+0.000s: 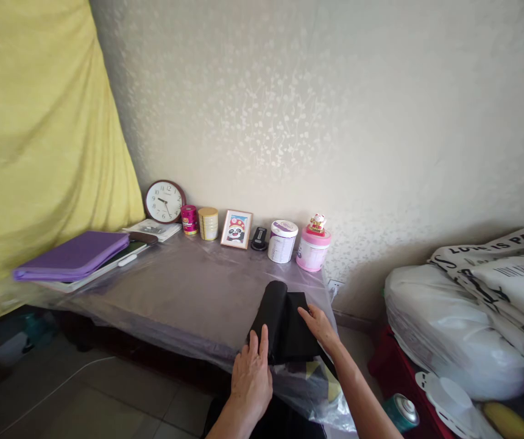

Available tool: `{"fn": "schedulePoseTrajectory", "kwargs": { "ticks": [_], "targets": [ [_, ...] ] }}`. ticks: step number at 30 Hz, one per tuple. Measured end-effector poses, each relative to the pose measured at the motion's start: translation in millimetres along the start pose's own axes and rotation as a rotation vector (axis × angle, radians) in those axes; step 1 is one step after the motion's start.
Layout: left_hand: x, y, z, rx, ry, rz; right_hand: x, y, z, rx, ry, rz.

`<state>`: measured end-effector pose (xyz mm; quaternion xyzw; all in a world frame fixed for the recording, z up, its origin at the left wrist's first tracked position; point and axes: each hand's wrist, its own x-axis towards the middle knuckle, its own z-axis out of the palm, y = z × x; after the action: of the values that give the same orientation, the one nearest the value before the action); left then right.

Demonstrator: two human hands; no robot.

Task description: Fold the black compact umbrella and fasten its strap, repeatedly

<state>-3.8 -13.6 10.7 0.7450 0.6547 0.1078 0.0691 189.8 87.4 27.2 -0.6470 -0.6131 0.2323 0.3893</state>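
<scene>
A black folded cloth [284,323], partly rolled along its left side, lies near the front right corner of a table covered with clear plastic sheeting [184,286]. My left hand [250,378] rests flat on the near left end of the cloth, fingers stretched out. My right hand [319,326] lies on the flat right part of the cloth, fingers extended and pressing down on it.
Along the wall stand a round clock [165,201], two small tins [198,222], a framed panda picture [237,229], a white tub [283,241] and a pink tub [313,249]. A purple folder [74,256] lies at the left. Stuffed white bags [467,311] sit at the right.
</scene>
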Motion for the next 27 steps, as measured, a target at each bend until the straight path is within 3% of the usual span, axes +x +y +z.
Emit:
{"fn": "schedulePoseTrajectory", "kwargs": {
  "ticks": [5,12,27],
  "targets": [
    [0.3,0.5,-2.4,-0.013,-0.029,-0.004,-0.1,-7.9,2.1,-0.008,-0.02,0.024],
    [0.8,3.4,-10.3,-0.095,-0.167,-0.024,3.3,-18.3,11.1,0.014,-0.012,-0.018],
    [6.5,5.1,-7.7,-0.15,-0.196,-0.02,19.1,-46.5,44.1,0.12,-0.015,-0.005]
  ]
}}
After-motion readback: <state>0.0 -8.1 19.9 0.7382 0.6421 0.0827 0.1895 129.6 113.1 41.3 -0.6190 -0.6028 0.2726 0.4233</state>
